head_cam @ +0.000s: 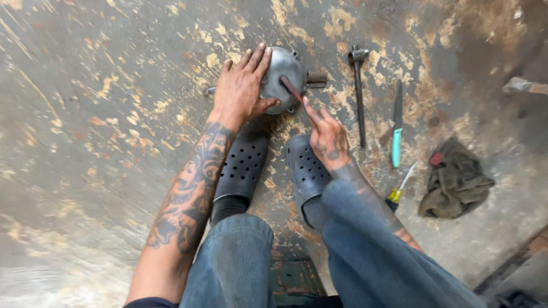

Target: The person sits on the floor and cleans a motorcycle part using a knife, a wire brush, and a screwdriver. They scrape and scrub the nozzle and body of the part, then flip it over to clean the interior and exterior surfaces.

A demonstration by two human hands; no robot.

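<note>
The left hand [241,91] presses flat, fingers spread, on a round metal cover [283,77], pinning it to the floor [85,142]. The right hand [326,136] pinches a thin red-handled tool [292,90], its tip meeting the cover just beside the left thumb.

both forearms are bare and covered in dense dark tattoos, and the ink runs on over the back of the right hand [330,137]. the left hand [242,91] shows little ink past the wrist. a dark sleeve edge [149,303] shows at the near end of the left arm. the legs are in faded blue jeans [234,262] with worn patches. dark socks show above black perforated clogs [244,165], one on each foot.
</note>
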